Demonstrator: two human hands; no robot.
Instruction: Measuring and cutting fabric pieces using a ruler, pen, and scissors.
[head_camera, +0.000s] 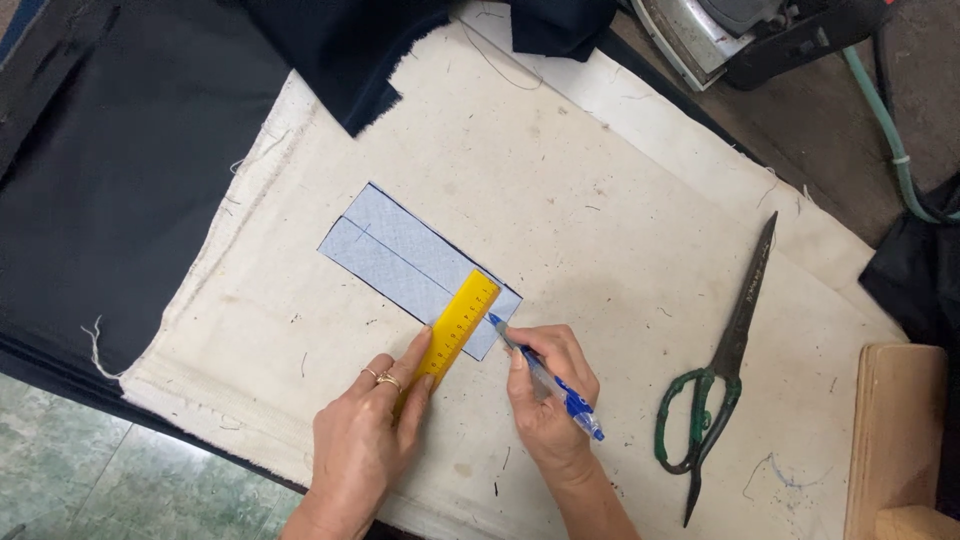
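Marking a pale patch against a ruler on a cream cloth.

Dark fabric covers the cloth's left edge. The patch, a light blue rectangle, lies slantwise near the cloth's middle. The left hand, 2 rings on 1 finger, presses a yellow ruler flat across the patch's lower end, fingers extended on it. Just right, the right hand grips a blue pen, fingers closed round it, tip seemingly touching the patch beside the ruler. Green-handled scissors lie closed by the right edge, an iron at the top right corner.
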